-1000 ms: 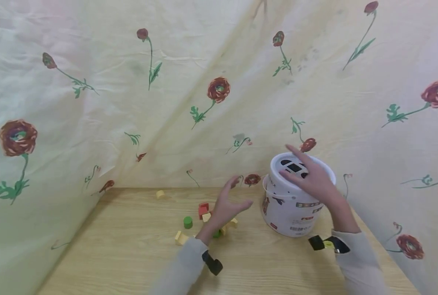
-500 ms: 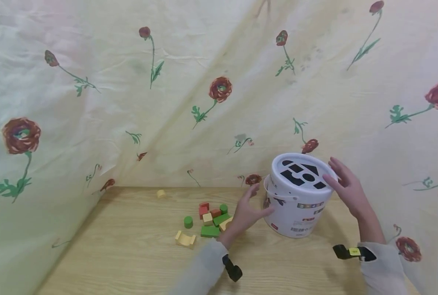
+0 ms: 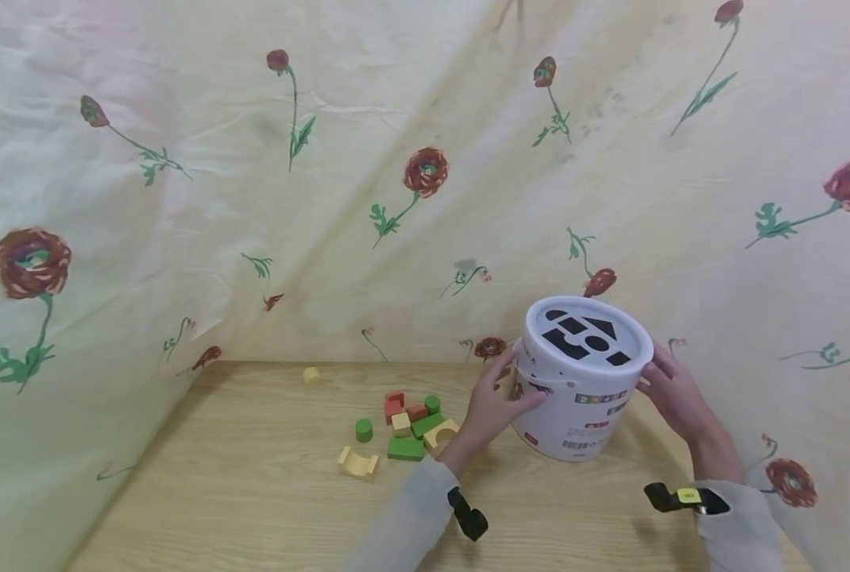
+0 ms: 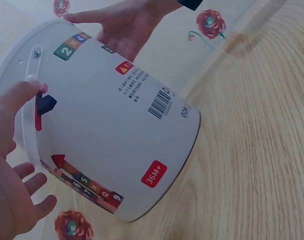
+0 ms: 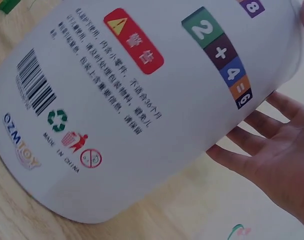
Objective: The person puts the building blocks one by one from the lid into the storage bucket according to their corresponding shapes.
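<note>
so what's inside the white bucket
Nothing can be made out inside the white bucket: its lid is on, and the shaped holes in it show only dark. The rest is covered, so I can't tell whether it holds anything.

Head view: from above, facing forward and down, farthest off; bucket [image 3: 575, 415] at 4 o'clock. Wrist views: close, tilted, from bucket's 7 and 5 o'clock, sharing its barcode [image 4: 160, 103].

Left of the bucket [image 3: 568, 425], the left hand [image 3: 491, 409] laid its thumb [image 4: 21, 96] on it; opposite, the right hand [image 3: 681, 397] touched it with outstretched fingers [image 5: 239, 162].
</note>
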A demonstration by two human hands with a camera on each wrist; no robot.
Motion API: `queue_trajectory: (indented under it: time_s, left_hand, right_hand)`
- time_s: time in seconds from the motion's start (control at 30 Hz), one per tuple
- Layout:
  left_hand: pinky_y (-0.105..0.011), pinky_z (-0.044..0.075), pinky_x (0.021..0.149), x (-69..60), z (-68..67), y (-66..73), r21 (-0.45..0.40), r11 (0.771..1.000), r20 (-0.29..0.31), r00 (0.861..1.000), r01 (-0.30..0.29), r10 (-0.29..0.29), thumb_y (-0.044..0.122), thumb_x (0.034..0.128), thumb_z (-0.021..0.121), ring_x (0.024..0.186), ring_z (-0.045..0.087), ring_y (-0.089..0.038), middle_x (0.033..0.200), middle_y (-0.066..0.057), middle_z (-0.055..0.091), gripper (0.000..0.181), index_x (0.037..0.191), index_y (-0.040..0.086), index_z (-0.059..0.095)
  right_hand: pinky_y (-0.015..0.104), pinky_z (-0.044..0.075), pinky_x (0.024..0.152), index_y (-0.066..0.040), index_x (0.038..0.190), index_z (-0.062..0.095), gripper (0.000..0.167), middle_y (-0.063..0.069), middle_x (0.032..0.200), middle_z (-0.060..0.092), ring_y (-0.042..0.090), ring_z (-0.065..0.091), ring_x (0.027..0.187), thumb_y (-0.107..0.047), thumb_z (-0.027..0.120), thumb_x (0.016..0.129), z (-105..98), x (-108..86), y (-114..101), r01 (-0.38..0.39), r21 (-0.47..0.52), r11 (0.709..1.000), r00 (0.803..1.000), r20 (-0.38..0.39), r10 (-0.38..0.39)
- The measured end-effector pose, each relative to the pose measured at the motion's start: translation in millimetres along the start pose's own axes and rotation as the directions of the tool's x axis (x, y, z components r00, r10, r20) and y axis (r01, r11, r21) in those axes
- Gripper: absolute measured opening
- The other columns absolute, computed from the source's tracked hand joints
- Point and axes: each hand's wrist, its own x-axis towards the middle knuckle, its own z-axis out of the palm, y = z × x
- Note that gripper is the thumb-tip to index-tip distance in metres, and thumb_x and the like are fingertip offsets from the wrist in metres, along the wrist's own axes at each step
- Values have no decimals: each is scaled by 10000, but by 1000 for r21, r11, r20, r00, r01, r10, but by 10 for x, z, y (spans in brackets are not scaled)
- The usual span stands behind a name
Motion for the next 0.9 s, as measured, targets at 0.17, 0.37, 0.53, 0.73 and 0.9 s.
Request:
queue_trajectory:
  time_s: [0.17, 0.37, 0.53, 0.73, 0.9]
  left_hand:
    - [-530, 482, 1074, 18, -24, 39, -9, 1000, -27, 999, 26, -26, 383, 858, 819, 1337, 549, -243, 1492, 134, 523, 678, 1459, 413, 506]
    - [-520, 469, 1080, 39, -135, 57, -35, 997, -54, 996, 63, -65, 390, 838, 834, 1309, 561, -248, 1413, 113, 593, 613, 1371, 493, 550]
    - [-524, 480, 1069, 40, -293, 49, -38, 998, -44, 998, 53, -55, 394, 835, 835, 1286, 588, -234, 1411, 94, 607, 611, 1374, 477, 559]
    - [-545, 458, 1095, 32, -531, 41, -47, 998, -6, 999, 53, -53, 380, 837, 835, 1316, 571, -283, 1448, 18, 586, 641, 1414, 405, 556]
    - [-523, 441, 1124, 22, -732, 19, -35, 997, 26, 998, 65, -64, 371, 849, 828, 1346, 544, -288, 1473, 7, 564, 666, 1447, 366, 535]
  right_hand:
    - [120, 480, 948, -179, 1627, 247, 599, -149, 1534, 443, -46, 474, 1322, -126, 463, 1071, 42, -14, -15, -19, -37, 999, 1000, -21, 19]
    - [161, 493, 983, -158, 1628, 235, 656, -100, 1557, 459, -7, 497, 1345, -32, 483, 1035, 102, 18, -41, 9, -32, 999, 999, 36, -8]
    - [160, 485, 989, -211, 1633, 229, 697, -68, 1620, 392, -31, 468, 1362, -18, 508, 1024, 216, 75, -70, -24, -54, 998, 999, 41, 27]
    - [120, 442, 984, -292, 1624, 247, 738, -9, 1676, 305, 131, 407, 1469, -71, 586, 1006, 395, 139, -125, -84, -145, 986, 996, 8, 86]
    - [122, 429, 985, -307, 1616, 263, 728, 15, 1668, 306, 297, 356, 1510, -97, 602, 1007, 556, 200, -129, -106, -161, 981, 994, -5, 107]
